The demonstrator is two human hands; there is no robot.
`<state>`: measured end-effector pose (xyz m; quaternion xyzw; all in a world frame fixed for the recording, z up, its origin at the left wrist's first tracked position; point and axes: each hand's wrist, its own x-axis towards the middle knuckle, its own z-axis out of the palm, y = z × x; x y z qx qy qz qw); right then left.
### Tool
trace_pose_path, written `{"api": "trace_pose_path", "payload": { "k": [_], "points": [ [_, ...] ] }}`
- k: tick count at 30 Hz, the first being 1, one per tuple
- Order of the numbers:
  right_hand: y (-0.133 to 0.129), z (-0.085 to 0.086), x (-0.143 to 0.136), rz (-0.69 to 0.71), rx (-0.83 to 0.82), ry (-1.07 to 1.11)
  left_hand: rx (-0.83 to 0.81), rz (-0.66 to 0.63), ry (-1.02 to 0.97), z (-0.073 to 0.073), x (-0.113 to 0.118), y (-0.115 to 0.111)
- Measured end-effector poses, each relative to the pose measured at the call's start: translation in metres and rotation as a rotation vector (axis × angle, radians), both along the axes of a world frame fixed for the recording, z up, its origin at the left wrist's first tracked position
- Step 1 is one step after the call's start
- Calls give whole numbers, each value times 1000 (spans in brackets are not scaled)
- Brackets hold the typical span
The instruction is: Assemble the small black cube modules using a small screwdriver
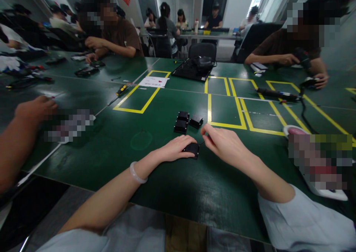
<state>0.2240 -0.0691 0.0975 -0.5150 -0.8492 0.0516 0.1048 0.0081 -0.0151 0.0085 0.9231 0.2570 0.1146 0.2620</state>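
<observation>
My left hand lies over a small flat black block on the green table, its fingers holding the block's left side and top. My right hand is just to the right of that block, thumb and forefinger pinched together. From the pinch a thin dark piece points toward the block's right edge; whether it is a wire or a tool I cannot tell. Beyond my hands sit similar black blocks with small bright corner spots: a near one, one behind it and a tilted one.
Yellow tape outlines mark the green table. A yellow-black screwdriver and a white paper sheet lie farther left. A black panel is at the back, a white-edged tray at right. Co-workers' arms reach in on both sides.
</observation>
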Motion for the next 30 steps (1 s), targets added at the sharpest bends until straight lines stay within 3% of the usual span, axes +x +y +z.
{"api": "trace_pose_path", "payload": {
  "k": [10,17,30],
  "points": [
    [0,2,-1,-41,-11,-74,-20,0,-31,-3,-1,1],
    [1,-1,0,23,7,-4,-14,1,-32,-4,-1,1],
    [-1,1,-1,13,5,-48,-18,-3,-19,-3,-1,1]
  ]
}}
